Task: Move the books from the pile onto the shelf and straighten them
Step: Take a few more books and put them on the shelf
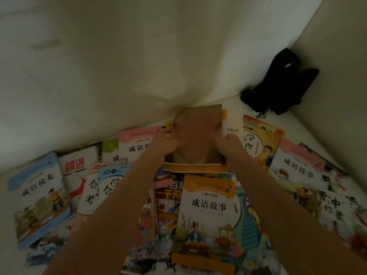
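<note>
A brown-covered book (198, 139) is held at the far middle of the pile, its cover facing me. My left hand (168, 143) grips its left edge and my right hand (228, 143) grips its right edge. Beneath it lies an orange-edged book (198, 169). Many colourful books are spread flat around: an orange-topped one (206, 215) in front of me, a blue one (37, 197) at the left, a red-lettered white one (77, 171), a pink-topped one (137, 143) and another pink-topped one (297, 171) at the right. No shelf is visible.
The books lie on a pale surface (309, 126) that meets a white wall (139, 56) behind and another wall at the right. A black object (282, 84) with thin cords sits in the far right corner.
</note>
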`<state>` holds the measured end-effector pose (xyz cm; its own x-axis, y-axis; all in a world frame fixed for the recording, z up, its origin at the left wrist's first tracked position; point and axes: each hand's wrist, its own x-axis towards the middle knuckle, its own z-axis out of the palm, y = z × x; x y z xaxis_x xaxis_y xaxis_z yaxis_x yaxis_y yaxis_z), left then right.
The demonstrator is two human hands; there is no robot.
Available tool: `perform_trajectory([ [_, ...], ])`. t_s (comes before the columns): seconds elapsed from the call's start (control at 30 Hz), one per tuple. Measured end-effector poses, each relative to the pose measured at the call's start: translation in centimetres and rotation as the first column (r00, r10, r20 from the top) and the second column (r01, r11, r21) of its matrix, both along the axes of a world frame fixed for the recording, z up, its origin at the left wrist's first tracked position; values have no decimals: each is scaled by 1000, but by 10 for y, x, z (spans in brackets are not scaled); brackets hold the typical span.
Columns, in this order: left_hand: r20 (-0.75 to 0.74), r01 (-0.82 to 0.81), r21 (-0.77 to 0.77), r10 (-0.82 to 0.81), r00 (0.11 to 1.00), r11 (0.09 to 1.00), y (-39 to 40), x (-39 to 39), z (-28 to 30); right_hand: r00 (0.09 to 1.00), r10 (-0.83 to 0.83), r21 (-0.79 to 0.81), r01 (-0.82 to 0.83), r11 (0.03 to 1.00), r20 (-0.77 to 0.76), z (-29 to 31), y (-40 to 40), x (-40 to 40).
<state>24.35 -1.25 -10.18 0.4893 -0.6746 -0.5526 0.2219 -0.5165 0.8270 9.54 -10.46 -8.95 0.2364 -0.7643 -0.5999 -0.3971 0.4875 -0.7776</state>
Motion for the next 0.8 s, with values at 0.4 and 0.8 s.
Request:
perform_trajectory([
  [0.4, -16, 83, 16, -83, 996, 996, 93, -90, 49, 997, 50, -122, -42, 992, 60, 43, 102, -114],
  [0.8, -7, -5, 203, 7, 1000, 979, 140, -143, -10, 998, 41, -69, -37, 997, 53, -24, 163, -150],
])
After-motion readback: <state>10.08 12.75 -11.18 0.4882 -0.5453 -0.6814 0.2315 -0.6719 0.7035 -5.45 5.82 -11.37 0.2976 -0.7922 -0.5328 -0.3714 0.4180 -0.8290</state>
